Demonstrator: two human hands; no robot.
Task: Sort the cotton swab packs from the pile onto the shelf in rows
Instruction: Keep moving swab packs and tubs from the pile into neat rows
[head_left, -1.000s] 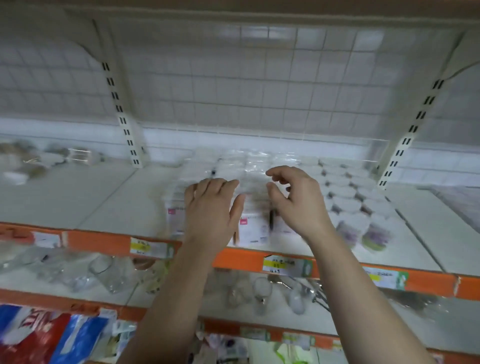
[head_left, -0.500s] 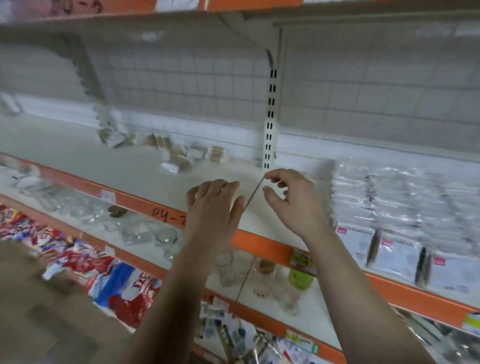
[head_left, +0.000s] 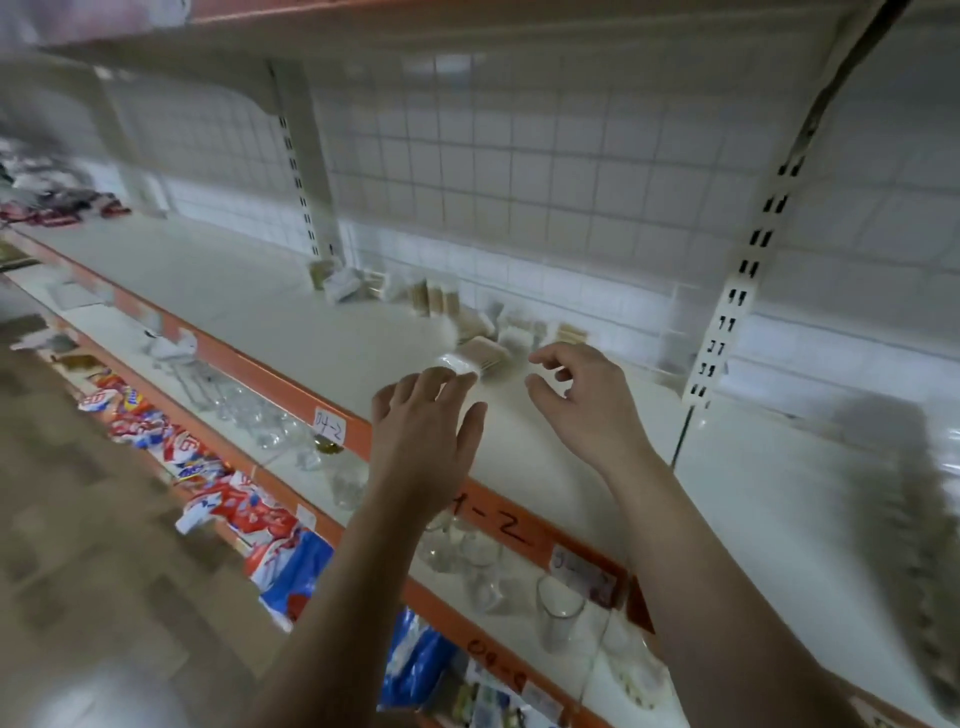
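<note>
A loose pile of cotton swab packs (head_left: 467, 322), small clear packs with tan and white contents, lies at the back of the white shelf (head_left: 270, 317). The nearest pack (head_left: 460, 362) lies just beyond my left fingertips. My left hand (head_left: 423, 431) reaches over the shelf with fingers straight and holds nothing. My right hand (head_left: 582, 395) hovers to the right of that pack, its fingers loosely curled and empty. The sorted rows (head_left: 914, 499) at the far right are a grey blur.
A white slotted upright (head_left: 727, 322) stands right of the pile, another (head_left: 306, 208) to its left. The orange shelf edge (head_left: 519, 525) carries handwritten labels. Below it stand drinking glasses (head_left: 558, 613); red and blue packets (head_left: 249, 514) lie on the lower shelf.
The view swung left from the sorted rows to the loose pile. Both hands, still empty, moved along the shelf and now hover close to the nearest pack.
</note>
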